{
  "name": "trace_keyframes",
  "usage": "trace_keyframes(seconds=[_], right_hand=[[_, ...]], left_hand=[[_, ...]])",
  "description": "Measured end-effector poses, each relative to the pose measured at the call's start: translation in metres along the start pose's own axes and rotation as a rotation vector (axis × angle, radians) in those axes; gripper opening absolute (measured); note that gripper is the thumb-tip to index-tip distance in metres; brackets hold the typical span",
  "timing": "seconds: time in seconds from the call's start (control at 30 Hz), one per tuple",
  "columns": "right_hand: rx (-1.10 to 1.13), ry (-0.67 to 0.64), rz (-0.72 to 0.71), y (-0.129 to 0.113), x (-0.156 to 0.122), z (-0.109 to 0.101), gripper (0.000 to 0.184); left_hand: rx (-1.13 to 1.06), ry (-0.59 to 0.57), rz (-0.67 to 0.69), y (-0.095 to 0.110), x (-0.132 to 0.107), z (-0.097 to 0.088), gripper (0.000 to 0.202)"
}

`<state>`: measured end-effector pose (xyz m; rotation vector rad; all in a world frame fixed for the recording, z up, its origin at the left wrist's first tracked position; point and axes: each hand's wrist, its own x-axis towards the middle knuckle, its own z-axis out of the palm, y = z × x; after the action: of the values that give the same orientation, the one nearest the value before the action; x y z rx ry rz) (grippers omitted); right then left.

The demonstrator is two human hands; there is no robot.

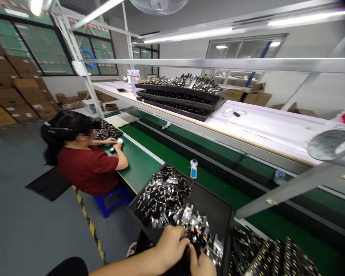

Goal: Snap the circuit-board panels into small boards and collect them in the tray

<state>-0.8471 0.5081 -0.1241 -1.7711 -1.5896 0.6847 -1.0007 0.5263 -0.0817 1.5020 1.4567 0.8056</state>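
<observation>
My left hand (172, 245) is over the near side of a black tray (211, 197), its fingers curled together in a pinch. Beside it my right hand (201, 263) is partly cut off by the bottom edge, with its thumb close to the left thumb. The fingers are closed, but what lies between them is hidden. Around and beyond both hands, the tray holds a heap of small black parts (161, 195) with pale squares and bits of red. Clear, shiny pieces (186, 214) lie among them, near my left fingers.
Black strips with yellowish squares (276, 257) lie at the lower right, near a slanted metal post (276, 195). A white device with a blue panel (193, 169) lies on the green conveyor (172, 142). A co-worker in a red shirt (86, 168) sits leftward. Stacked trays (178, 105) occupy the shelf.
</observation>
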Motion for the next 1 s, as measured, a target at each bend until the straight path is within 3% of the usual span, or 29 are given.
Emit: trace_keyframes(seconds=[0.07, 0.17, 0.23, 0.3, 0.4, 0.5, 0.57, 0.63, 0.7, 0.83, 0.9, 1.0], right_hand=[[-0.081, -0.094, 0.061, 0.01, 0.014, -0.01, 0.049], [-0.105, -0.134, 0.135, 0.031, 0.028, -0.038, 0.049], [-0.088, -0.086, 0.167, 0.045, 0.027, -0.062, 0.037], [-0.053, -0.035, 0.18, 0.054, 0.019, -0.082, 0.023], [0.149, 0.008, 0.201, 0.048, 0.0, -0.095, 0.031], [0.376, -0.003, 0.215, 0.028, -0.015, -0.084, 0.032], [0.457, 0.006, 0.228, 0.014, -0.022, -0.068, 0.032], [0.522, 0.048, 0.257, 0.007, -0.03, -0.05, 0.032], [0.508, 0.086, 0.246, 0.004, -0.037, -0.035, 0.027], [0.23, 0.114, 0.033, 0.003, -0.041, -0.026, 0.02], [0.1, 0.071, -0.014, 0.0, -0.036, -0.029, 0.021], [-0.067, -0.063, 0.042, -0.005, -0.027, -0.03, 0.024]], left_hand=[[-0.013, -0.053, -0.035, -0.005, 0.021, 0.0, 0.02], [-0.057, -0.088, -0.075, -0.014, 0.055, -0.005, 0.063], [-0.106, -0.095, -0.083, -0.019, 0.069, -0.01, 0.084], [-0.187, -0.135, -0.11, -0.022, 0.069, -0.009, 0.086], [-0.351, -0.321, -0.214, -0.022, 0.051, 0.002, 0.083], [-0.53, -0.562, -0.294, -0.016, 0.026, 0.02, 0.073], [-0.676, -0.625, -0.335, -0.012, 0.015, 0.029, 0.069], [-0.759, -0.599, -0.369, -0.009, 0.007, 0.034, 0.071], [-0.708, -0.521, -0.362, -0.008, 0.003, 0.037, 0.072], [-0.546, -0.411, -0.239, -0.011, 0.003, 0.04, 0.055], [-0.439, -0.412, -0.163, -0.014, 0.007, 0.04, 0.052], [-0.196, -0.338, -0.054, -0.018, 0.013, 0.04, 0.062]])
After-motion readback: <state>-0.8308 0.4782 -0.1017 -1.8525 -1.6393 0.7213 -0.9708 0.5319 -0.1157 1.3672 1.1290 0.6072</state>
